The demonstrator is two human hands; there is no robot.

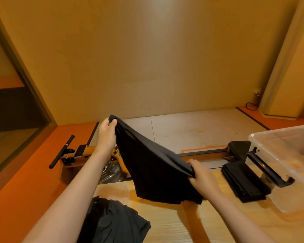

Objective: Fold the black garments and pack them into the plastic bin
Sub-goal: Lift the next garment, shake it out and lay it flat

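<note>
Left hand pinches the raised corner of a limp black fabric garment at centre frame, right hand grips its lower edge above the pale wooden bench, near the clear plastic bin at right.

Tan wall ahead, warm glare high up. Pale tiled floor bordered in orange. Dark glass pane at left. Light wooden table nearest; wooden rowing machine just beyond.
</note>
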